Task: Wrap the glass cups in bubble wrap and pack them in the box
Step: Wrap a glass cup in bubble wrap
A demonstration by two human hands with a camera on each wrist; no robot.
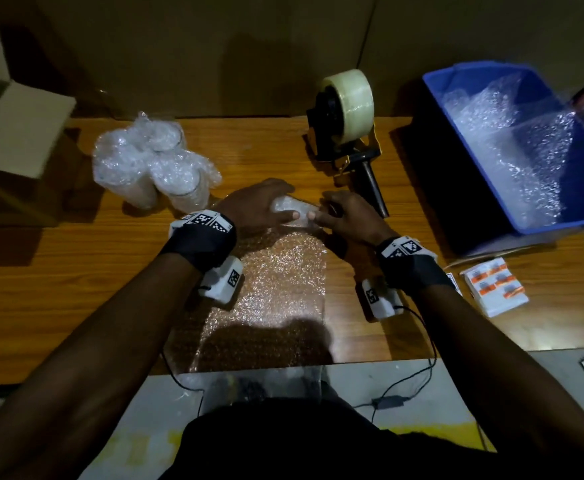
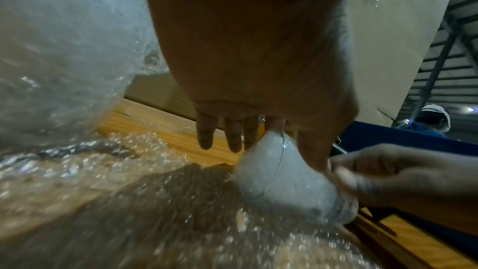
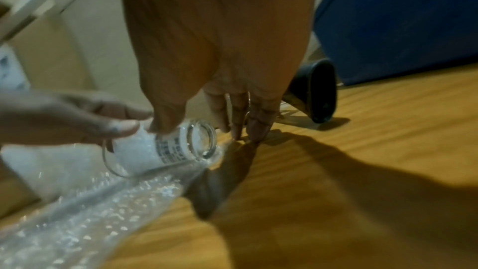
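Head view, left hand (image 1: 255, 206): lies over the mouth end of the glass cup (image 1: 292, 212), thumb along its near side, holding it down on its side.
Head view, right hand (image 1: 347, 216): at the other end of the same cup, thumb tip on it; the other fingers are down by the table past the cup.
Head view, bubble wrap sheet (image 1: 276, 289): flat on the wooden table (image 1: 58, 265), running from under the cup back between both wrists to the table edge.
Head view, wrapped cups (image 1: 152, 161): a cluster standing beyond the left hand.
Head view, box (image 1: 16, 133): open, further out to the left of that cluster.
Head view, tape dispenser (image 1: 347, 123): just beyond the right hand.
Head view, blue bin (image 1: 491, 161): to the right of the right hand, with more bubble wrap in it.
Head view, small packet (image 1: 495, 285): beside the right wrist.
Left wrist view: left hand (image 2: 258, 69) has index finger and thumb on the cup (image 2: 282, 179), other fingers straight and off it; right hand (image 2: 388, 177) pinches the cup's base end.
Right wrist view: right hand (image 3: 220, 48) has its thumb on the cup (image 3: 178, 144) near the base, fingers pointing down at the table; left hand (image 3: 64, 118) reaches in, holding the cup above the wrap (image 3: 90, 212). The cup is stuffed with white filling.
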